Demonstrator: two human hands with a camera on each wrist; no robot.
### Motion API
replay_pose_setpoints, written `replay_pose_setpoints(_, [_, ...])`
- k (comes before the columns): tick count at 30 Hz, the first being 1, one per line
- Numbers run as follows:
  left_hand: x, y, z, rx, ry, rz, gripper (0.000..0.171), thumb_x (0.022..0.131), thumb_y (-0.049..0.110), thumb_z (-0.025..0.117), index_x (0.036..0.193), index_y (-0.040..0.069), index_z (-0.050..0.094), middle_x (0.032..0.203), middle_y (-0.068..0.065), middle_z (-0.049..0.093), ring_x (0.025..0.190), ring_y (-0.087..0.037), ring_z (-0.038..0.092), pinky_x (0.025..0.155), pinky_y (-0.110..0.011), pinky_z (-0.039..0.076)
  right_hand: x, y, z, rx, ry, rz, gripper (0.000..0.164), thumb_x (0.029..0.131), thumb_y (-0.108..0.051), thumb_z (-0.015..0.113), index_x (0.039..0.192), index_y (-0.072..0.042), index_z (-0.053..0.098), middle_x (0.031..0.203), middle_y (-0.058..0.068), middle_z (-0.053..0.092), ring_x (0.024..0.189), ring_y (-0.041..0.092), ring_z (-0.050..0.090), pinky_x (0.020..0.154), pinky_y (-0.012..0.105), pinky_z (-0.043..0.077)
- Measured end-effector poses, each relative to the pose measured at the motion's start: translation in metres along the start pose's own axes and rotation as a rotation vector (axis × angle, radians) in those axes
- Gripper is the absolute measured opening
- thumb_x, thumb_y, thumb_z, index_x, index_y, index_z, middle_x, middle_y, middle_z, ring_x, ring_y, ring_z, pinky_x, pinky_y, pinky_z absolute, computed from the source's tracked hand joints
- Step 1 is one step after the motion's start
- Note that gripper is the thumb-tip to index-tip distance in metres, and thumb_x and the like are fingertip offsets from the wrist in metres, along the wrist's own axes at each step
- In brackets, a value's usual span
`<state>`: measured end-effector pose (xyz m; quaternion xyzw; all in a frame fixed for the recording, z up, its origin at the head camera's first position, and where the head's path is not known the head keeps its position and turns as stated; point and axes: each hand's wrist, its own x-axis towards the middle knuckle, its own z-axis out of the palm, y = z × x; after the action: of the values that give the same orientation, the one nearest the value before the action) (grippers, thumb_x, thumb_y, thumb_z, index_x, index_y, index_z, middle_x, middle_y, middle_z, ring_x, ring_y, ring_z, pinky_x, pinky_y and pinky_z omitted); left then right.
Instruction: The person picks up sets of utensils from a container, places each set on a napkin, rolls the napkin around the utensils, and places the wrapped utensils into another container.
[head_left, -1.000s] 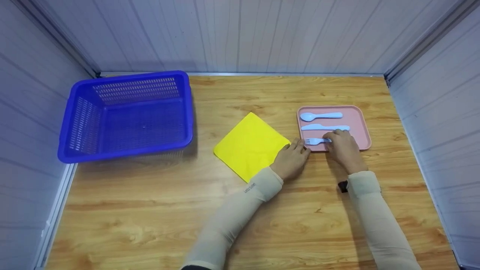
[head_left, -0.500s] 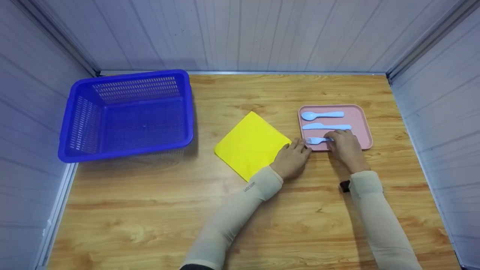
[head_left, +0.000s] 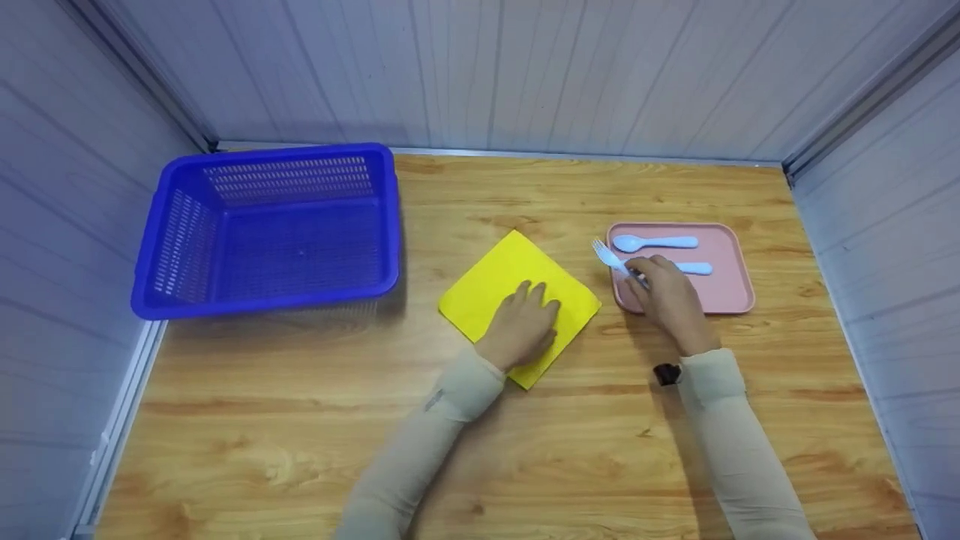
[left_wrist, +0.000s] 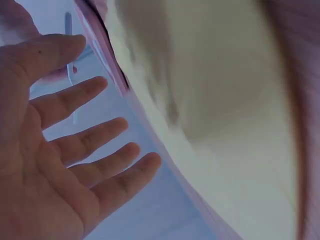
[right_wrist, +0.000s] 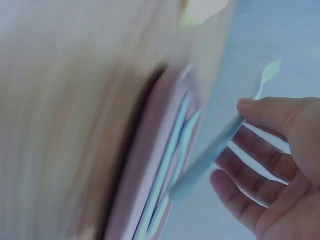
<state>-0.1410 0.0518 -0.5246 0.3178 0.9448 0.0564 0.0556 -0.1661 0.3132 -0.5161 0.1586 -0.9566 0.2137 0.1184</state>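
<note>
At the left of the desk (head_left: 300,442) stands a blue basket (head_left: 262,304). Right of it lies a yellow cloth (head_left: 517,270), likely soft and limp; the left hand (head_left: 519,324), fingers spread and holding nothing, is over it, seemingly just clear, though the blurred wrist view leaves that uncertain. Farther right, the right hand (head_left: 670,296) pinches the fork (head_left: 610,258) above the left side of the pink tray (head_left: 727,291), which bears a spoon (head_left: 664,242) and knife (head_left: 696,268). The fork looks light, stiff and perhaps slick, best held by its handle.
</note>
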Motion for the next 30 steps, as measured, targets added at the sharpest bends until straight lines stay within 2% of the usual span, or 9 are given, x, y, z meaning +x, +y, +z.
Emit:
replay_pose_setpoints(3, [-0.021, -0.02, 0.0, -0.017, 0.004, -0.067, 0.041, 0.097, 0.031, 0.064, 0.132, 0.01, 0.062, 0.143, -0.022, 0.048, 0.132, -0.043, 0.044, 0.096, -0.052, 0.049, 0.012, -0.021, 0.008, 0.083, -0.038, 0.057, 0.017, 0.092, -0.004, 0.07, 0.107, 0.003, 0.069, 0.095, 0.019, 0.067, 0.081, 0.033, 0.066, 0.072, 0.046, 0.056])
replay_pose_setpoints(7, [-0.042, -0.041, 0.002, -0.045, 0.029, -0.14, 0.04, 0.094, 0.025, 0.069, 0.129, 0.006, 0.063, 0.14, -0.026, 0.049, 0.128, -0.046, 0.046, 0.094, -0.053, 0.05, 0.032, -0.047, 0.02, 0.163, -0.092, 0.177, 0.022, 0.092, -0.008, 0.07, 0.11, 0.005, 0.07, 0.096, 0.018, 0.069, 0.083, 0.031, 0.067, 0.072, 0.044, 0.057])
replay_pose_setpoints(11, [-0.055, -0.052, 0.005, -0.057, 0.086, -0.142, 0.037, 0.09, 0.019, 0.072, 0.123, 0.003, 0.064, 0.134, -0.028, 0.053, 0.122, -0.047, 0.051, 0.088, -0.053, 0.054, 0.051, -0.07, 0.037, 0.213, -0.111, 0.277, 0.025, 0.092, -0.015, 0.07, 0.108, 0.004, 0.071, 0.094, 0.015, 0.07, 0.081, 0.027, 0.068, 0.068, 0.041, 0.057])
replay_pose_setpoints(14, [-0.059, -0.056, 0.007, -0.048, 0.122, -0.129, 0.035, 0.088, 0.018, 0.073, 0.119, 0.003, 0.065, 0.131, -0.029, 0.055, 0.117, -0.046, 0.054, 0.082, -0.051, 0.056, 0.062, -0.084, 0.054, 0.249, -0.112, 0.34, 0.024, 0.092, -0.019, 0.07, 0.105, 0.001, 0.071, 0.091, 0.012, 0.07, 0.077, 0.023, 0.066, 0.065, 0.036, 0.055])
replay_pose_setpoints(16, [-0.06, -0.056, 0.009, -0.051, 0.123, -0.13, 0.036, 0.088, 0.019, 0.074, 0.119, 0.003, 0.065, 0.131, -0.028, 0.055, 0.116, -0.045, 0.054, 0.08, -0.05, 0.056, 0.068, -0.091, 0.065, 0.261, -0.121, 0.366, 0.024, 0.091, -0.02, 0.069, 0.103, 0.0, 0.071, 0.091, 0.011, 0.07, 0.076, 0.021, 0.064, 0.065, 0.034, 0.053])
replay_pose_setpoints(24, [-0.058, -0.058, 0.012, -0.106, -0.012, -0.186, 0.043, 0.091, 0.024, 0.072, 0.129, 0.006, 0.062, 0.139, -0.026, 0.049, 0.125, -0.045, 0.048, 0.091, -0.052, 0.052, 0.082, -0.109, 0.096, 0.287, -0.166, 0.424, 0.024, 0.09, -0.02, 0.068, 0.102, 0.0, 0.071, 0.087, 0.01, 0.068, 0.07, 0.018, 0.061, 0.062, 0.029, 0.052])
replay_pose_setpoints(30, [-0.056, -0.059, 0.011, -0.145, -0.049, -0.21, 0.046, 0.092, 0.025, 0.071, 0.132, 0.008, 0.059, 0.143, -0.024, 0.046, 0.129, -0.044, 0.044, 0.096, -0.052, 0.049, 0.09, -0.118, 0.108, 0.277, -0.204, 0.447, 0.022, 0.091, -0.02, 0.067, 0.1, 0.0, 0.07, 0.086, 0.008, 0.067, 0.068, 0.016, 0.062, 0.059, 0.027, 0.051])
